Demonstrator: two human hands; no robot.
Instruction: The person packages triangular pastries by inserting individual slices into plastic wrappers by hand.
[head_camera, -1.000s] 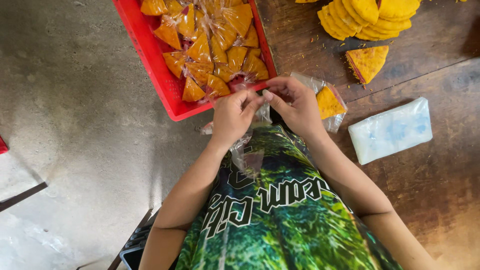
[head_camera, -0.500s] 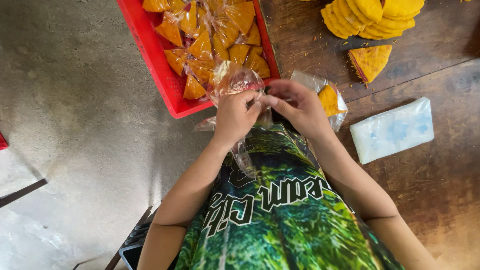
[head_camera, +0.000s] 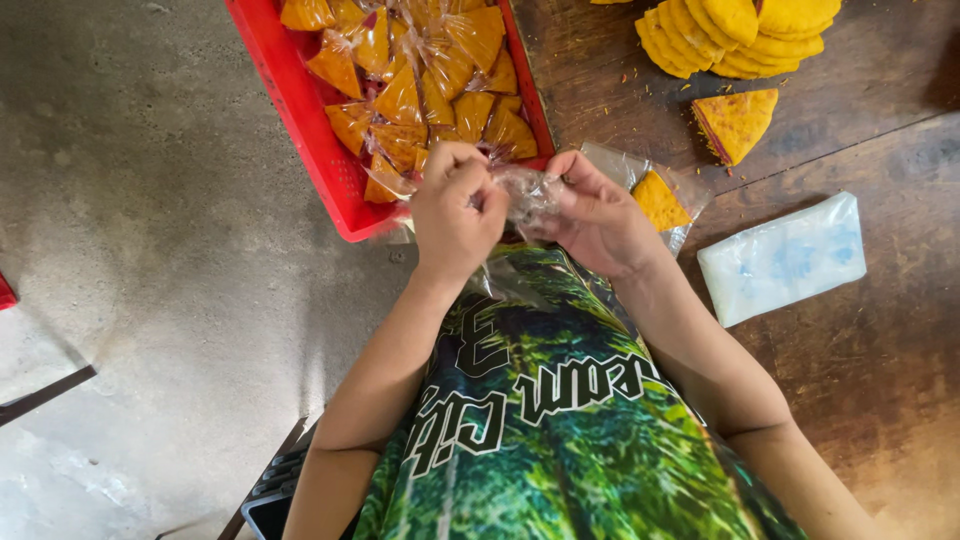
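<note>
Right above the person's lap, both hands meet over a small clear plastic bag (head_camera: 528, 192) that is bunched up between them. The left hand (head_camera: 455, 205) has its fingers (head_camera: 468, 172) curled tight, pinching one end of the crinkled film, and the right hand (head_camera: 600, 215) has its fingers (head_camera: 572, 172) bent in on the other end, so the bag is gripped from both sides and held just off the near corner of the red plastic tray (head_camera: 300, 110). That tray rests partly on the wooden worktop (head_camera: 880, 330) and holds many bagged orange triangular wedges (head_camera: 440, 90). Just beside the right hand lies another bagged wedge (head_camera: 660, 198). Farther back sit a bare cut wedge (head_camera: 738, 120) and a stack of yellow round cakes (head_camera: 740, 35), with a pack of clear bags (head_camera: 785, 258) to the right
</note>
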